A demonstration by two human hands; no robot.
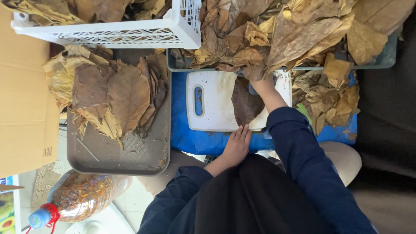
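A white cutting board (212, 104) with a handle slot lies on a blue surface (190, 138). On it rests a dark brown dried leaf (245, 104). My left hand (237, 145) lies flat at the board's near edge, fingers straight and touching the leaf's tip, holding nothing. My right hand (261, 86) reaches over the board's far end into a heap of dried tan leaves (294, 34). Its fingers are hidden under the leaves, so I cannot tell their grip.
A grey bin (385, 60) holds the leaf heap, which spills to the right. A brown tray (130, 158) carries a stack of flattened leaves (117, 93). A white slatted crate (130, 34), a cardboard box (24, 108) and a bottle (82, 195) stand at the left.
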